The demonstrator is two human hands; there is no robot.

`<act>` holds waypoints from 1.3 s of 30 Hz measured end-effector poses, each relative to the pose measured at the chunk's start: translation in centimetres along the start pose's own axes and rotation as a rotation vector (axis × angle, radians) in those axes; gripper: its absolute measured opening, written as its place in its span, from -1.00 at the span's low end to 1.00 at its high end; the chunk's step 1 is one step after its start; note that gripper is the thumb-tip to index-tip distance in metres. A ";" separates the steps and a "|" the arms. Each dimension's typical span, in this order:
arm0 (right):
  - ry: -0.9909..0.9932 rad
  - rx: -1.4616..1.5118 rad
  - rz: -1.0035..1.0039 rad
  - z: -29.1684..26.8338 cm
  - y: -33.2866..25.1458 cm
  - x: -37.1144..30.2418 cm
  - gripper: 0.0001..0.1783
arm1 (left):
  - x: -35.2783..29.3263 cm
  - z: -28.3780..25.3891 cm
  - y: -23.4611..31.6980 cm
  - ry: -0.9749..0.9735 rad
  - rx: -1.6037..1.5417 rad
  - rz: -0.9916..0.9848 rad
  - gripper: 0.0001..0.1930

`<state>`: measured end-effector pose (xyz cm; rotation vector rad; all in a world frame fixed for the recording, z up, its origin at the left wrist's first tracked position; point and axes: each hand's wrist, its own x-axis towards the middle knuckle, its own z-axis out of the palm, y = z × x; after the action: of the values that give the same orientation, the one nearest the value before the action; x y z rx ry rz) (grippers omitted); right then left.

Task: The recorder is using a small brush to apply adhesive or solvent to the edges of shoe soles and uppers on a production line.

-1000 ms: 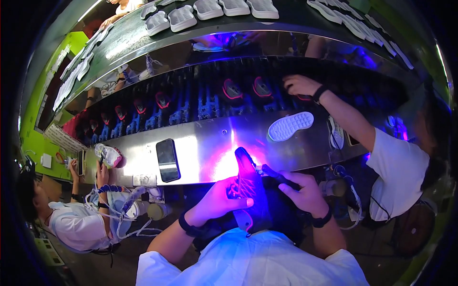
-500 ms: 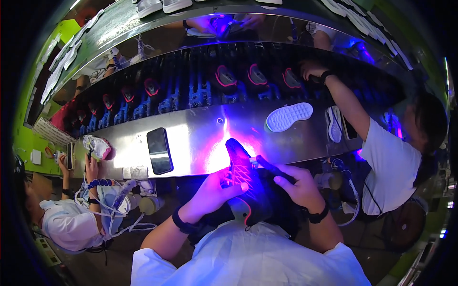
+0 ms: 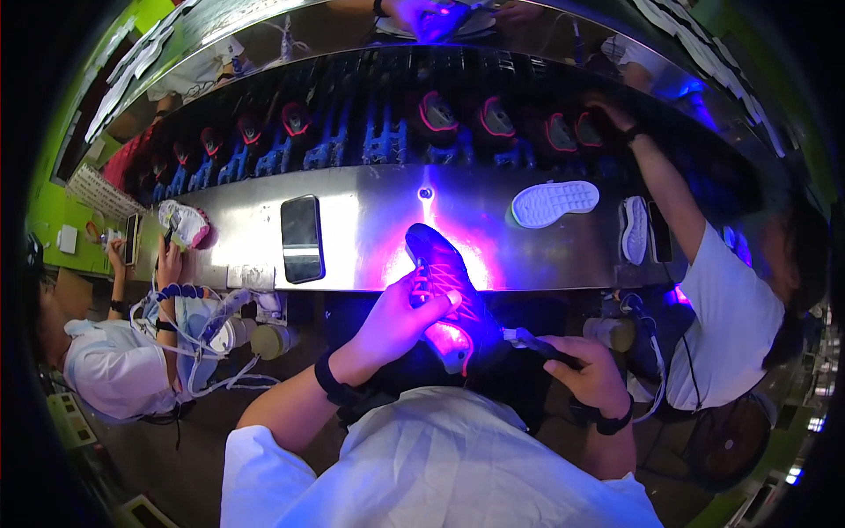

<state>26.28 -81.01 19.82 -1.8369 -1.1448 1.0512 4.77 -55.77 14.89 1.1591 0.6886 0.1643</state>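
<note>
A dark shoe upper (image 3: pixel 453 290) with pink lacing stands toe-away at the near edge of the bench, lit purple. My left hand (image 3: pixel 398 319) grips it from its left side, thumb across the laces. My right hand (image 3: pixel 585 374) is closed around a black-handled brush (image 3: pixel 550 348). The brush's pale tip is at the right side of the shoe, near the heel; whether it touches cannot be made out.
A metal bench (image 3: pixel 352 198) bears a phone (image 3: pixel 302 238), a white sole (image 3: pixel 554 204) and another sole (image 3: pixel 633 231). Behind it, a dark conveyor carries several shoes (image 3: pixel 497 117). Co-workers sit on both sides; cups (image 3: pixel 273 341) and hoses hang below the bench at left.
My right hand and the brush have moved right and nearer, from the shoe's front part to its heel area. The shoe has turned slightly, and its heel now glows pink.
</note>
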 end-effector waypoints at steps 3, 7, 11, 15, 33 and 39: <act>0.066 -0.159 -0.062 -0.3 -1.4 0.1 -0.52 | -0.3 0.2 0.2 0.061 -0.062 -0.026 -0.44; 0.149 -0.287 -0.150 -0.8 -2.4 0.8 -0.52 | -1.3 0.6 0.9 -0.017 -0.250 -0.202 -0.47; 0.135 -0.339 -0.177 -1.7 -4.7 2.0 -0.52 | -2.4 0.4 1.2 -0.082 -0.542 -0.384 -0.47; 0.127 -0.401 -0.208 -2.1 -6.1 3.3 -0.51 | -2.7 0.3 1.3 -0.162 -0.690 -0.390 -0.47; 0.161 -0.423 -0.328 -1.0 -7.0 6.2 -0.50 | -2.7 -1.4 -1.9 -0.477 -1.526 -0.767 -0.32; 0.240 -0.333 -0.369 0.6 -5.0 5.3 -0.51 | -3.6 0.0 -1.5 -0.552 -1.644 -0.874 -0.21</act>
<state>25.53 -74.23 22.55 -1.8388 -1.5019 0.4372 1.58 -58.01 15.09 -0.7035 0.2944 -0.3078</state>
